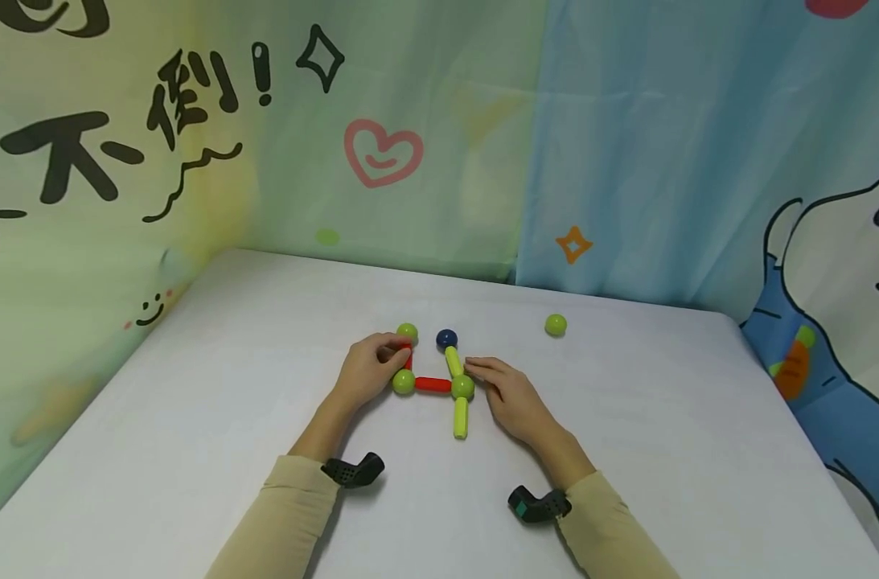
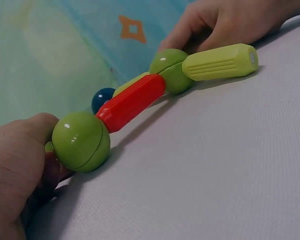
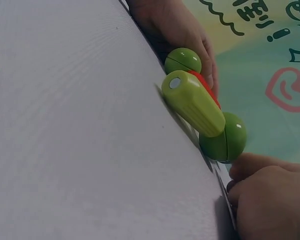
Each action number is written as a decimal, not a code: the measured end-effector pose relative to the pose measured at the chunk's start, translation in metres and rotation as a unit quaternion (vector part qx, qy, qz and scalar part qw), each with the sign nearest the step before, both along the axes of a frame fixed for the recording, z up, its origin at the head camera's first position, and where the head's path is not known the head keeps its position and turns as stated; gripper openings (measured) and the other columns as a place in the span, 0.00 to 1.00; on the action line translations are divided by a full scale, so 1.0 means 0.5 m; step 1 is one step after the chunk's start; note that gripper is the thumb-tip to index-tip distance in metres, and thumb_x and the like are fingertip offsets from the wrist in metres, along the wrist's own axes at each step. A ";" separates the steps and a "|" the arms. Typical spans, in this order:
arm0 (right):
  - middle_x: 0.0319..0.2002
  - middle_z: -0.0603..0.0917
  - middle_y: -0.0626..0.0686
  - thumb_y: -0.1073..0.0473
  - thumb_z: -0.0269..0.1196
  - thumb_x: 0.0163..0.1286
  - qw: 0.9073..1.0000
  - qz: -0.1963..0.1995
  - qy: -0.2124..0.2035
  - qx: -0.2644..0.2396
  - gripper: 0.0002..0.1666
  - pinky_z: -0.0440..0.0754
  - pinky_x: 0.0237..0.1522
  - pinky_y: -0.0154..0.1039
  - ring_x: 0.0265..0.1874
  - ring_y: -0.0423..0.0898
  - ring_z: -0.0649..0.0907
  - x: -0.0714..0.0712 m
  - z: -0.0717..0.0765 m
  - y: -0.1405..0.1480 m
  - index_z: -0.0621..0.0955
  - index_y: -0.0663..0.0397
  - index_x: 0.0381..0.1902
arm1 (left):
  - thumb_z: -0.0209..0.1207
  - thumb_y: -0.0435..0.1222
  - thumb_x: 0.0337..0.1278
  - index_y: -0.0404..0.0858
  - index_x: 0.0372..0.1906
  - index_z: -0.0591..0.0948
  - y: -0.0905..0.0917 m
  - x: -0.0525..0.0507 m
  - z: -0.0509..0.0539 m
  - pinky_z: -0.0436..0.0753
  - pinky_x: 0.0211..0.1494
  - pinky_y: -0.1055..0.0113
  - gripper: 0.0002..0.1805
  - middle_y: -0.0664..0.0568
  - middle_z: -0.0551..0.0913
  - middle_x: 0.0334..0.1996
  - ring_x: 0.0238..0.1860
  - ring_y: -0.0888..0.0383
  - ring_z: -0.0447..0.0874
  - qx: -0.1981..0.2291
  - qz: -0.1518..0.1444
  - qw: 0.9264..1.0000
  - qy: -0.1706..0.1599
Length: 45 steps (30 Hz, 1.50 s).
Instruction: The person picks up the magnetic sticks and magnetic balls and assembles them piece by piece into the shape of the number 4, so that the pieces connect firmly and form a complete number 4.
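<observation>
Magnetic sticks and balls form a joined shape on the table. My left hand (image 1: 370,366) pinches the upright red stick (image 1: 408,359) between a far green ball (image 1: 407,331) and a near green ball (image 1: 404,382). Another red stick (image 1: 433,384) runs across to the right green ball (image 1: 463,387). From that ball a yellow-green stick (image 1: 453,361) leads to a dark blue ball (image 1: 446,339); a second yellow-green stick (image 2: 221,62) points toward me, its end bare. My right hand (image 1: 515,402) lies beside the right ball, fingertips at or against it, fingers fairly straight.
A loose green ball (image 1: 556,325) sits farther back on the right of the white table (image 1: 193,450). Printed curtains (image 1: 439,161) hang behind the table's back edge. Black wrist cameras (image 1: 354,470) are worn on both forearms.
</observation>
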State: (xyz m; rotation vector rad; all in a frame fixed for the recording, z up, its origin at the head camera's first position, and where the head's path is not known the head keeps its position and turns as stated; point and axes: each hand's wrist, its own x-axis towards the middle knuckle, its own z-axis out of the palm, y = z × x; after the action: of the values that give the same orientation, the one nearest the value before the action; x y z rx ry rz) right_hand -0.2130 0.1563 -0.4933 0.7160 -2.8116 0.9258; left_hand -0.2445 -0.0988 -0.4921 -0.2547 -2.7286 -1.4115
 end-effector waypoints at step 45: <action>0.37 0.75 0.47 0.65 0.61 0.59 0.993 -0.019 0.096 0.064 0.16 0.69 0.36 0.38 0.33 0.43 0.73 -0.037 0.000 -0.020 0.81 0.43 0.43 | 0.59 0.41 0.61 0.45 0.50 0.82 -0.002 0.003 0.003 0.77 0.43 0.66 0.14 0.53 0.83 0.44 0.38 0.58 0.78 0.007 -0.006 1.000 0.009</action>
State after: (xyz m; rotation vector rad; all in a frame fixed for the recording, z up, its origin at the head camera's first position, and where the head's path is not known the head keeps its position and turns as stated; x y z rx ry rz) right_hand -0.2313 0.1464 -0.4931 0.7201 -2.7224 0.6380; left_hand -0.2431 -0.0999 -0.4906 -0.2819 -2.7065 -1.4227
